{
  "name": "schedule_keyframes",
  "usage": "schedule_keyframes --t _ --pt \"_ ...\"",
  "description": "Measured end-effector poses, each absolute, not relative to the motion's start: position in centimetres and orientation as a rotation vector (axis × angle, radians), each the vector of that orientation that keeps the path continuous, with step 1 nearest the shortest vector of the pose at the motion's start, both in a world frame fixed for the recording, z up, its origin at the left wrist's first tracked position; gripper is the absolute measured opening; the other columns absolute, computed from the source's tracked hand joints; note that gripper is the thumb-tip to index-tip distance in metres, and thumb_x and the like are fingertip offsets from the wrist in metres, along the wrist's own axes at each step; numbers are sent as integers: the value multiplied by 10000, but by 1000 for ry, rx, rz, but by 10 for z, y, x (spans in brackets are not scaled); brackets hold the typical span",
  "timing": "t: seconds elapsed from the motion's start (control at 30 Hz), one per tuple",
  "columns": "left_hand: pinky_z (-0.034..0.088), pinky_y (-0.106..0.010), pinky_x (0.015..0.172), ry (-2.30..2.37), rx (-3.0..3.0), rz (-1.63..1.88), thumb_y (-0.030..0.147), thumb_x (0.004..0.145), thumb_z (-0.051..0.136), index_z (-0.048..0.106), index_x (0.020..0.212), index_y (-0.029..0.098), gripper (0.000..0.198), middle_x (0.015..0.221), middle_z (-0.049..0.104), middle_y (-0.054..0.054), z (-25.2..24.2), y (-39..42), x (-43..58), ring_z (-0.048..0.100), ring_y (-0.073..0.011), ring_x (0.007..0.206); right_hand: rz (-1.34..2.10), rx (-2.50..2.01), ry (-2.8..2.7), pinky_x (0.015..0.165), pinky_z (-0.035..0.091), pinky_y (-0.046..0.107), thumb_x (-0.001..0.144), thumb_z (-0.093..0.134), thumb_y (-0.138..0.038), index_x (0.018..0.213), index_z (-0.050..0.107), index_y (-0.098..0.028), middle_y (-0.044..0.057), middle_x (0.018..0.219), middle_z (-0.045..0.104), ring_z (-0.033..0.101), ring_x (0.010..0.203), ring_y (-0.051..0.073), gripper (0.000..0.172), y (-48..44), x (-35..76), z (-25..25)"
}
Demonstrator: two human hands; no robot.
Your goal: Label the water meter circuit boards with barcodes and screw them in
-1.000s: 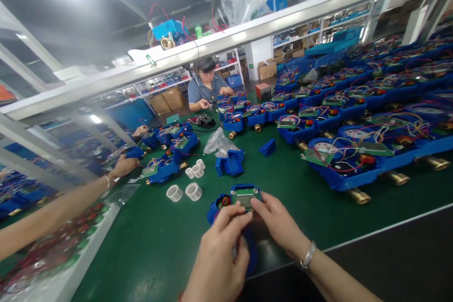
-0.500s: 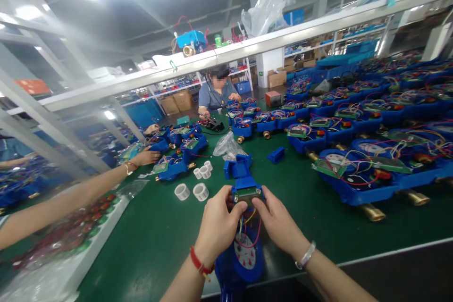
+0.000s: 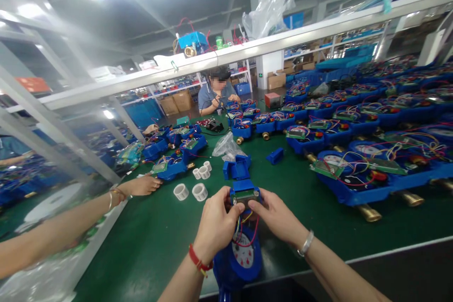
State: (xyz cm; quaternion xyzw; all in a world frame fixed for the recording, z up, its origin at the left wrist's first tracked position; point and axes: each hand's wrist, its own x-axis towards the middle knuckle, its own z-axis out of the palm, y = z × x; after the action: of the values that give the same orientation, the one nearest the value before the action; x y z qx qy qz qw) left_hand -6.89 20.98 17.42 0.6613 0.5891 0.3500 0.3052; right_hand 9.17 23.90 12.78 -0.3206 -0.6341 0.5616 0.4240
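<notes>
1. the green table (image 3: 152,245) gives its best open room left of the grip; its near edge (image 3: 399,249) runs just below, so lift before drawing inward.
2. wired meters (image 3: 354,188) crowd the right, well apart from the grip; swinging wide that way could snag them.
3. the blue meter (image 3: 224,264) lies directly below the grip, close to that edge; best not nudge it outward.
4. the left hand (image 3: 216,222) and right hand (image 3: 281,219) are closed around opposite sides of the blue case (image 3: 242,185), thumbs on the circuit board (image 3: 247,196). even thumb pressure should keep the board square, ideally off its screen.
5. a co-worker's hand (image 3: 144,185) is farther left, past the white rolls (image 3: 200,192); leave it space.
6. the wires (image 3: 257,229) hang between board and meter; keep them slack and unpinched.
</notes>
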Motion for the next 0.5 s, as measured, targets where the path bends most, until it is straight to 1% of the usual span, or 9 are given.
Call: schedule_keyframes --t 0.07,0.1,0.17,0.23,0.27,0.33,0.4,0.5 --pt "474 -290 772 1548 1729 986 215 830 562 621 959 191 145 911 703 -32 171 206 -70 646 -189 846 1313 -817 -1595 872 512 388 869 573 -406 1064 665 -149 98 1029 710 650 910 251 336 241 88 126" --pt "473 -309 843 1561 1718 1033 244 837 569 609 1062 195 233 1015 697 -49 167 202 -72 643 -201 944 1286 -830 -1583 874 511 389 875 564 -409 1063 664 -151 100 1027 713 653 896 249 335 241 86 124" --pt "404 -364 1008 1663 1672 1167 324 854 568 493 1287 209 454 1268 603 -86 155 188 -77 555 -222 1179 1272 -871 -1543 886 508 401 875 563 -430 1062 661 -151 108 1024 717 661 885 253 351 244 84 117" --pt "300 -417 1106 1829 1567 1301 395 870 537 335 1421 218 613 1432 459 -109 136 169 -81 421 -240 1328 1312 -899 -1467 910 501 421 866 567 -470 1065 655 -147 120 1035 719 668 911 265 390 245 83 107" --pt "289 -432 1112 1885 1497 1321 411 871 520 296 1444 209 648 1454 430 -124 125 159 -82 400 -254 1346 1346 -901 -1424 930 492 431 863 569 -488 1079 649 -146 125 1058 715 665 948 271 413 245 83 102" --pt "308 -433 1100 1916 1386 1268 407 822 559 300 1447 151 723 1435 447 -167 104 142 -82 433 -291 1322 1392 -911 -1330 987 456 444 857 576 -508 1126 630 -146 131 1133 695 637 1056 280 454 243 82 94" --pt "349 -417 1073 1874 1265 1226 395 777 592 343 1423 113 747 1378 511 -186 88 132 -81 500 -307 1261 1410 -965 -1238 1046 403 453 844 594 -519 1149 623 -151 126 1185 676 594 1145 285 479 238 80 90" --pt "441 -373 980 1679 949 1333 384 782 566 362 1389 111 697 1240 628 -166 76 131 -78 601 -285 1132 1497 -1005 -1121 1066 383 453 813 618 -535 1147 633 -156 117 1205 668 571 1182 292 506 229 72 91"
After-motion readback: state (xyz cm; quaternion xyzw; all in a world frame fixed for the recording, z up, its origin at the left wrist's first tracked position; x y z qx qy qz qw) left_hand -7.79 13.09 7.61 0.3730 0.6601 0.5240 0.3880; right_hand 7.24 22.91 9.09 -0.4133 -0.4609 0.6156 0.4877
